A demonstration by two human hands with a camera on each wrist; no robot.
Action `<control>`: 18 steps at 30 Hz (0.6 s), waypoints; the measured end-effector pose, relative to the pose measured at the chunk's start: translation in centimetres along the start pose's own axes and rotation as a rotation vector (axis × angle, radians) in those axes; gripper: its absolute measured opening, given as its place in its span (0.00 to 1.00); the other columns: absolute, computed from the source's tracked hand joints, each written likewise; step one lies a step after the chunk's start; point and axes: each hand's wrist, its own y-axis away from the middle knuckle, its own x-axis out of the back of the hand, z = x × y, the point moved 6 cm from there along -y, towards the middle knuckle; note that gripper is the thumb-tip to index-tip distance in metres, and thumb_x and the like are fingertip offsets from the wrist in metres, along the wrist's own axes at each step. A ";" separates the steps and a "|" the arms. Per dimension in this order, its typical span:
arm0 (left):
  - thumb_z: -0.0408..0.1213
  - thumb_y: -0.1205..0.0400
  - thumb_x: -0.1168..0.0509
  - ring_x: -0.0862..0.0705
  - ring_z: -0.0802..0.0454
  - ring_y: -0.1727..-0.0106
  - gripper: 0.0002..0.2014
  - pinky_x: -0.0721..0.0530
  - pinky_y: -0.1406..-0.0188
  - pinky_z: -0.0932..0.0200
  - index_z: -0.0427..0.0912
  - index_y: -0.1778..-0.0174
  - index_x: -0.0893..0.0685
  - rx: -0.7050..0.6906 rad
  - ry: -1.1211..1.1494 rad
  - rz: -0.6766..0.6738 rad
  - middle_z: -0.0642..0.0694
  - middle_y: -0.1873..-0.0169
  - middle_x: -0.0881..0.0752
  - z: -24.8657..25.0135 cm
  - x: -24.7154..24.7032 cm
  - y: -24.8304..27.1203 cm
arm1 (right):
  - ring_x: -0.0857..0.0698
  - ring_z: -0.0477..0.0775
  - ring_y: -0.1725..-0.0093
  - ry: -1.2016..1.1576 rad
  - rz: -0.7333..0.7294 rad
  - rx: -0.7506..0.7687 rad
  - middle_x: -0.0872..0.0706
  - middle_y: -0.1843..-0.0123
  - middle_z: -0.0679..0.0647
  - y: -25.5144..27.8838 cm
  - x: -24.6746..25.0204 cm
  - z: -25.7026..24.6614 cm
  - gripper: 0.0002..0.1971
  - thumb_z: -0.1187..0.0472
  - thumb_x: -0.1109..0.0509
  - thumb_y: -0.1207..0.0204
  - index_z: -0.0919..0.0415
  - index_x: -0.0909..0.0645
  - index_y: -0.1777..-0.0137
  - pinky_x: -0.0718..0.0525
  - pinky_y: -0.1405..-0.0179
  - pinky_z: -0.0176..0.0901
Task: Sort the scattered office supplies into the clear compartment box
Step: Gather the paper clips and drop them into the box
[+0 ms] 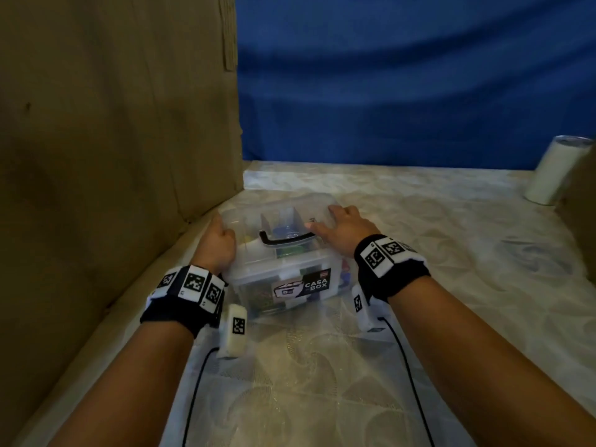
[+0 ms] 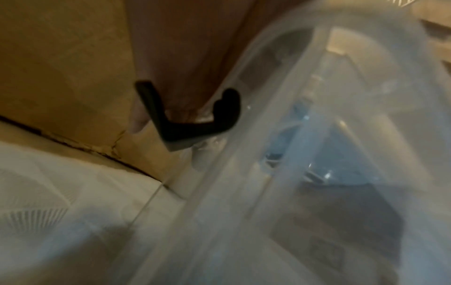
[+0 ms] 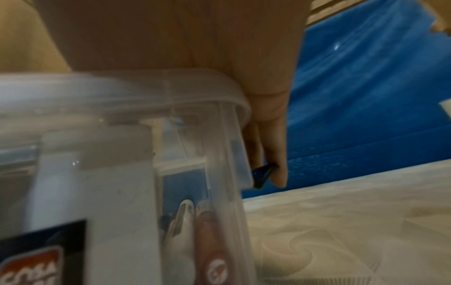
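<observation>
The clear compartment box (image 1: 283, 272) with a "CASA BOX" label stands on the table, its lid down and its black handle (image 1: 283, 240) lying flat on top. Coloured supplies show through its walls, among them pens (image 3: 185, 231). My left hand (image 1: 217, 240) is curled at the box's left end, fingers hooked on the black left latch (image 2: 185, 123). My right hand (image 1: 342, 227) lies flat on the lid's right side. Its fingers (image 3: 275, 144) reach down over the edge, one fingertip touching the black right latch (image 3: 262, 175).
A tall cardboard wall (image 1: 113, 140) stands close to the box's left side. Blue cloth (image 1: 403, 75) hangs behind the table. A white cylinder (image 1: 554, 171) stands at the far right beside another cardboard piece (image 1: 580, 201). Patterned tablecloth (image 1: 435, 253) spreads to the right and front.
</observation>
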 end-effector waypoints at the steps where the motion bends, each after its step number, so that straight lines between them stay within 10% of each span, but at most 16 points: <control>1: 0.35 0.13 0.50 0.34 0.39 0.21 0.26 0.38 0.23 0.51 0.40 0.17 0.45 0.017 0.001 -0.001 0.37 0.20 0.36 -0.2 0.0 -0.1 | 0.32 0.67 0.23 -0.015 -0.008 -0.015 0.41 0.18 0.57 0.1 0.0 0.0 0.44 0.27 0.43 0.29 0.48 0.46 0.17 0.30 0.27 0.59; 8: 0.49 0.18 0.37 0.28 0.34 0.27 0.36 0.25 0.31 0.44 0.39 0.18 0.42 0.076 -0.051 -0.035 0.33 0.24 0.31 -1.2 0.7 0.2 | 0.35 0.68 0.21 -0.061 -0.042 -0.077 0.44 0.16 0.56 0.8 0.2 0.2 0.45 0.25 0.41 0.31 0.43 0.49 0.17 0.32 0.25 0.63; 13: 0.45 0.19 0.36 0.41 0.35 0.20 0.40 0.43 0.21 0.44 0.41 0.16 0.52 -0.106 -0.384 0.013 0.35 0.19 0.41 0.7 1.1 1.1 | 0.33 0.68 0.22 -0.067 -0.044 -0.081 0.42 0.16 0.56 0.9 0.2 0.2 0.45 0.25 0.42 0.31 0.42 0.49 0.17 0.30 0.26 0.63; 18: 0.38 0.20 0.34 0.30 0.40 0.24 0.34 0.32 0.27 0.49 0.39 0.21 0.42 -0.115 0.055 0.041 0.40 0.24 0.31 -0.6 0.4 2.0 | 0.35 0.66 0.21 -0.062 -0.030 -0.072 0.43 0.16 0.56 0.6 0.1 0.2 0.44 0.26 0.42 0.30 0.43 0.48 0.17 0.32 0.25 0.60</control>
